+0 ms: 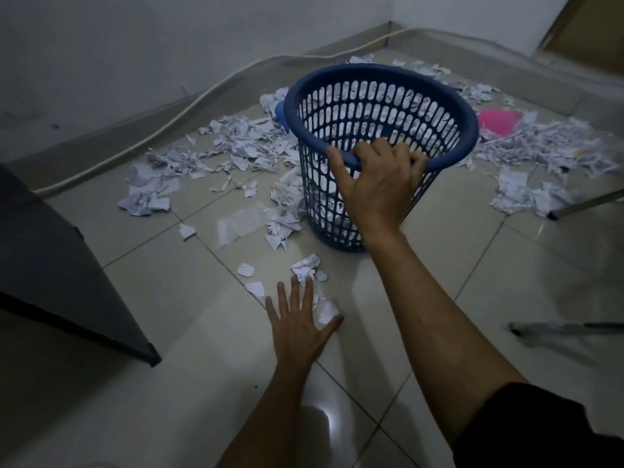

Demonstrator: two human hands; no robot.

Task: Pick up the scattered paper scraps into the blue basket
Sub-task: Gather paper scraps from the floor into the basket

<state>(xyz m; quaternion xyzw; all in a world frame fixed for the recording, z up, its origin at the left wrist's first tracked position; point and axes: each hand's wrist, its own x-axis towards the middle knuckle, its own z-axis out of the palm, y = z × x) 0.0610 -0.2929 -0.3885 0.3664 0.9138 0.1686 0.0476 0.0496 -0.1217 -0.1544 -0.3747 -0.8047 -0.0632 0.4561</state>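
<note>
Paper scraps litter the floor around the blue basket; your right hand grips its rim, your left hand lies flat, fingers spread. Next, probably gather the nearest scraps.

i am in a plain indoor room, likely a home or small office: glossy tiled floor, white walls, cable along the skirting, wooden door frame.
</note>
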